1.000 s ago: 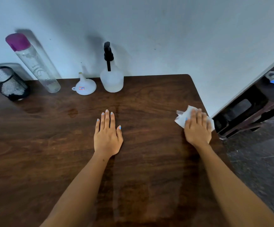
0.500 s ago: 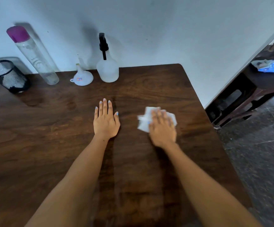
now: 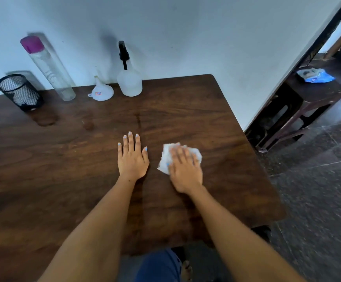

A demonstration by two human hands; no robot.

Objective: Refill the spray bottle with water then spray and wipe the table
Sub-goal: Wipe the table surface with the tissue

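Observation:
My right hand [image 3: 186, 167] presses flat on a crumpled white tissue [image 3: 165, 159] on the dark wooden table [image 3: 63, 169], right of the table's middle. Only the tissue's edges show around my fingers. My left hand [image 3: 133, 157] rests flat on the wood just left of it, fingers straight, holding nothing. At the back edge against the wall stands the translucent spray bottle [image 3: 129, 81] with its black pump head. A white funnel [image 3: 102, 91] lies beside the bottle's left side.
A tall clear bottle [image 3: 49, 70] with a purple cap leans at the back left, next to a black mesh cup [image 3: 20, 91]. Damp marks [image 3: 45, 120] show on the wood in front of them. A dark wooden stool [image 3: 308, 98] stands to the right beyond the table's edge.
My right hand has slid the tissue leftward from the table's right edge toward the middle, ending close beside my left hand. The left hand has stayed flat in place.

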